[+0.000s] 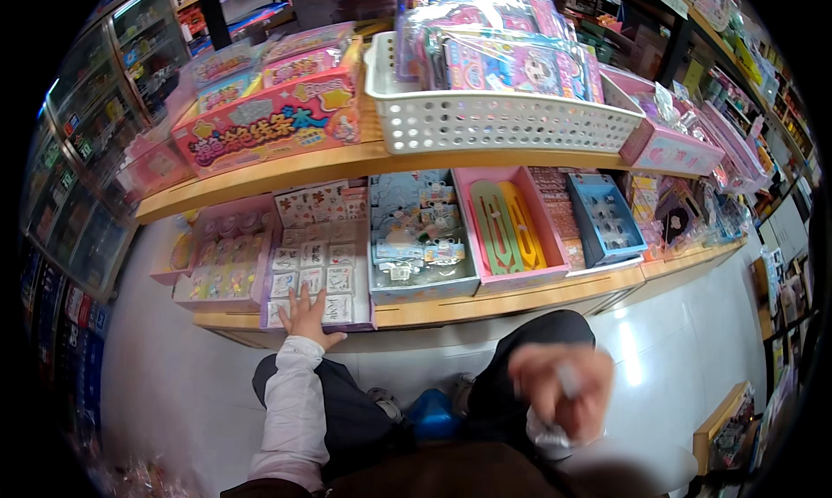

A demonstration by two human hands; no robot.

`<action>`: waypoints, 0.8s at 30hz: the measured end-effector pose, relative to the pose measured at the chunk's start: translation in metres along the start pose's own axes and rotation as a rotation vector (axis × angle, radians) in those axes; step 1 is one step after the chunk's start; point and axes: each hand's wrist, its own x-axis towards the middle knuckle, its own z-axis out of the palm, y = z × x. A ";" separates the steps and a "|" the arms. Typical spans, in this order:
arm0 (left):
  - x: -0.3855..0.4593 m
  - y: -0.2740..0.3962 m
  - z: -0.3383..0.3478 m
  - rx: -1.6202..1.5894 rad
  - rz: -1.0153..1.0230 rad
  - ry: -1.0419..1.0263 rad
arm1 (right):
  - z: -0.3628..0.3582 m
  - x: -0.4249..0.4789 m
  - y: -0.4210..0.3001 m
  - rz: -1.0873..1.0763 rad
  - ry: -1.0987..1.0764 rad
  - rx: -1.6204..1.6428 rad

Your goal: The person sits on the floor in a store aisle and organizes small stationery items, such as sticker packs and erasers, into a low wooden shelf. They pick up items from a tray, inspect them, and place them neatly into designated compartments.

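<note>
My left hand (307, 316), in a white sleeve, rests with spread fingers on small square packets with printed lettering (312, 279), which lie in rows in a purple-edged box (364, 316) on the lower shelf. Raised over my right knee, my right hand (565, 391) is blurred; its fingers are curled and something small and whitish (567, 380) shows at them, too blurred to name. Right of the purple-edged box stands a light-blue box (422, 294) of packaged items. Beyond it, a pink box (559, 251) holds a green (494, 228) and a yellow (525, 228) oversized paper-clip shape.
The wooden upper shelf (273, 175) juts above the lower boxes, bearing a white perforated plastic basket (507, 124) of packaged goods and a red printed carton (266, 124). Glass-doored cabinets (91, 134) stand left. A blue object (432, 413) is between my feet.
</note>
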 end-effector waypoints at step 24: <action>0.061 0.100 -0.024 -0.662 0.403 0.528 | 0.025 0.042 -0.031 -0.460 -0.460 0.451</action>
